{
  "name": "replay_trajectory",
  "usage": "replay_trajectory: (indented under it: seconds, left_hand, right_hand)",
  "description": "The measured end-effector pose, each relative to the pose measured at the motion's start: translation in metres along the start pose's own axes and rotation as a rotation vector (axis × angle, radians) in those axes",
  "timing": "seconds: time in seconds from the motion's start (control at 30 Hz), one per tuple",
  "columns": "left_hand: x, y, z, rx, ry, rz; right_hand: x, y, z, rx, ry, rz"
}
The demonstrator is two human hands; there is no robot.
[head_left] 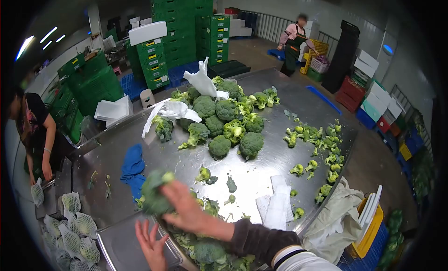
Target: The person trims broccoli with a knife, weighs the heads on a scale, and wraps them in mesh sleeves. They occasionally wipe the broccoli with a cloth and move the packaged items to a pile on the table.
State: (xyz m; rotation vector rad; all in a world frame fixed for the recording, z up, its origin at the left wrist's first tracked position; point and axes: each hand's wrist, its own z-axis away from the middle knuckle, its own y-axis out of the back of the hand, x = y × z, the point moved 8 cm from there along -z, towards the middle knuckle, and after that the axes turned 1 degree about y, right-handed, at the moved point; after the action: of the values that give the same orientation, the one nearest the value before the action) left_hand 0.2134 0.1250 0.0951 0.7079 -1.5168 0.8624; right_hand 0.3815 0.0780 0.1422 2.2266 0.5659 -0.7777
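Note:
My right hand point(186, 208) reaches across from the right and is closed around a broccoli head point(156, 196), blurred by motion. Just below it, my left hand point(152, 245) is open with its fingers spread, palm up and nothing in it. Under my hands is a steel tray point(130, 247) at the table's near edge. Broccoli heads point(207, 252) and trimmed pieces lie beside my right forearm. Farther back, a pile of broccoli heads point(214, 124) rests on the steel table point(275, 168).
White net sleeves around produce point(77, 229) lie at lower left. A blue cloth point(133, 166), white nets point(277, 203) and loose florets point(326, 149) are on the table. One person point(37, 131) stands at left, another point(296, 40) at the back. Green crates point(179, 33) are stacked behind.

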Motion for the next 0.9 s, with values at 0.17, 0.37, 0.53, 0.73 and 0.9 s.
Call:
replay_trajectory:
  seconds: [0.17, 0.37, 0.53, 0.73, 0.9]
  left_hand:
    - [-0.032, 0.098, 0.008, 0.281, 0.048, 0.426]
    - [0.011, 0.173, 0.038, 0.219, -0.107, -0.271]
    - [-0.010, 0.191, 0.031, 0.150, 0.026, -0.679]
    - [-0.032, 0.210, 0.035, 0.154, 0.039, -0.740]
    - [0.067, 0.122, 0.078, 0.307, -0.545, -0.805]
  right_hand:
    - [-0.109, -0.077, 0.056, -0.092, 0.123, -0.331]
    - [-0.096, -0.063, 0.108, -0.148, -0.064, -0.317]
    - [0.009, 0.061, 0.190, 0.172, -0.690, 0.217]
    - [0.086, 0.169, 0.279, 0.198, -0.947, 0.904]
    - [0.152, 0.187, 0.323, 0.292, -1.198, 0.590]
